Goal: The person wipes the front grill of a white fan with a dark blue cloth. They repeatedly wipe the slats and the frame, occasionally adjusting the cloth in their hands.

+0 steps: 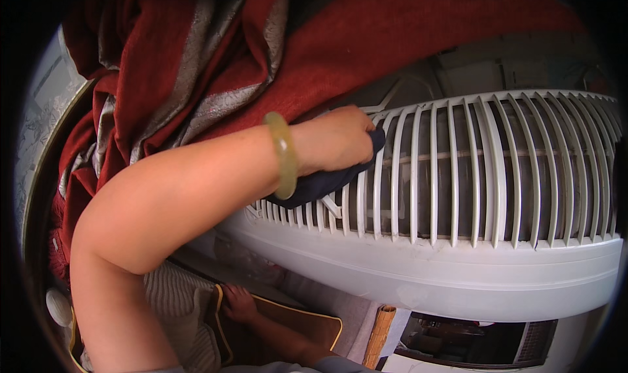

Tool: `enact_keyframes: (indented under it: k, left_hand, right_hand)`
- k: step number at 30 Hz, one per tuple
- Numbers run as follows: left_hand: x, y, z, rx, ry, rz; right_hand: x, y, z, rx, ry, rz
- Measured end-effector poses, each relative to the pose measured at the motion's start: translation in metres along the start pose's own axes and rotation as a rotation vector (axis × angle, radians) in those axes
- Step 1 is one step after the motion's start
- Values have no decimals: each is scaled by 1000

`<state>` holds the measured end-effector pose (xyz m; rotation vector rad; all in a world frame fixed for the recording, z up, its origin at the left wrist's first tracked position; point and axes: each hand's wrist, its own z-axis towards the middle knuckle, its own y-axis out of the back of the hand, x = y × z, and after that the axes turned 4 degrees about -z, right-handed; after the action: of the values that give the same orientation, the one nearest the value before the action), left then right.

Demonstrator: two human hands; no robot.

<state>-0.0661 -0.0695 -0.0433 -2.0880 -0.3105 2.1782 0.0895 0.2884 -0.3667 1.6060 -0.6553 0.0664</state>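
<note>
My left hand [343, 137], with a pale green bangle at its wrist, is closed around a dark navy cloth [333, 179]. The cloth lies against the left part of a white slatted plastic grille [454, 177], which has a broad smooth rim [441, 275]. Dark panels and dusty marks show between the slats. Low in the view, my right hand [239, 303] rests at the yellow-trimmed edge of a brown padded piece [289, 314]; whether its fingers grip that edge is unclear.
A red curtain with silvery stripes [353, 49] hangs along the top and left, close behind my left forearm. Grey ribbed fabric [176, 294] lies beside the brown piece. At the bottom are a rolled woven mat [380, 336] and a dark opening in a white surface [471, 341].
</note>
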Motion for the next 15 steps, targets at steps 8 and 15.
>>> enact_keyframes:
  k: [8,15]
  left_hand:
    - [30,-19,-65,325,-158,258]
    - [23,5,-75,34,-252,291]
  right_hand:
    - [2,1,-1,64,-12,-23]
    - [2,-3,-5,39,-12,-56]
